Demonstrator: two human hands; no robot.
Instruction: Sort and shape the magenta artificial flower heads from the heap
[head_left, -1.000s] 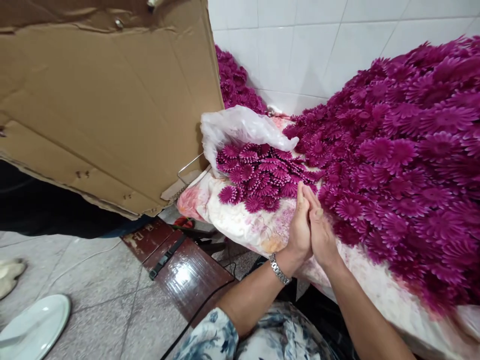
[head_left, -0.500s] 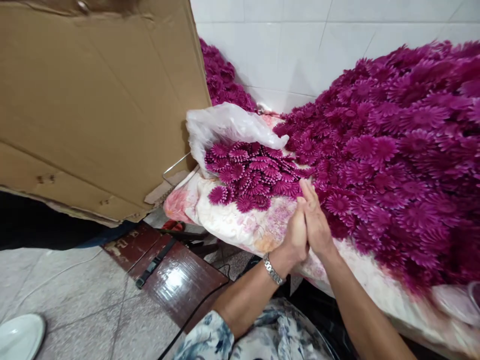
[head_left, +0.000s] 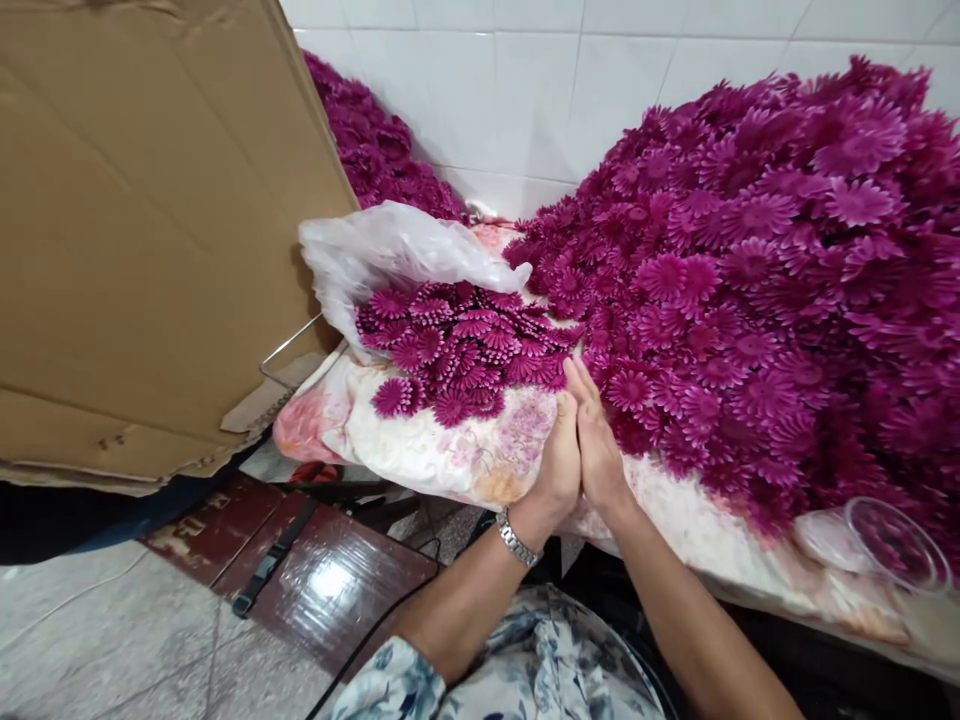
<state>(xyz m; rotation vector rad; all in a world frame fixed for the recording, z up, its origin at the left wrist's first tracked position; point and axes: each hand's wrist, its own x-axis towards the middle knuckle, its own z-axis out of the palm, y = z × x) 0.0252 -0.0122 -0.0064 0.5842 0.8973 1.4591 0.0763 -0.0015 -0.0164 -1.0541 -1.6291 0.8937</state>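
My left hand [head_left: 559, 458], with a metal watch [head_left: 517, 538] on its wrist, is pressed palm to palm against my right hand [head_left: 600, 452]. The fingers of both hands are stretched out and point away from me. Between the palms nothing shows, though their inner faces are hidden. Just beyond the fingertips lies a small heap of magenta artificial flower heads [head_left: 480, 340], partly inside a clear plastic bag [head_left: 405, 245]. A much larger pile of magenta flower heads [head_left: 750, 300] rises to the right. Both rest on a flower-patterned cloth [head_left: 442, 450].
A large cardboard box [head_left: 150, 220] stands at the left. More magenta flowers [head_left: 375, 145] lie behind it by the white tiled wall [head_left: 525, 100]. A clear plastic cup [head_left: 896, 545] lies at the right edge. Below, a dark red board [head_left: 322, 580] with a strap sits on the floor.
My view has shifted right, so the box and flowers appear further left. Both hands remain pressed together, and the clear cup at the right shows more fully.
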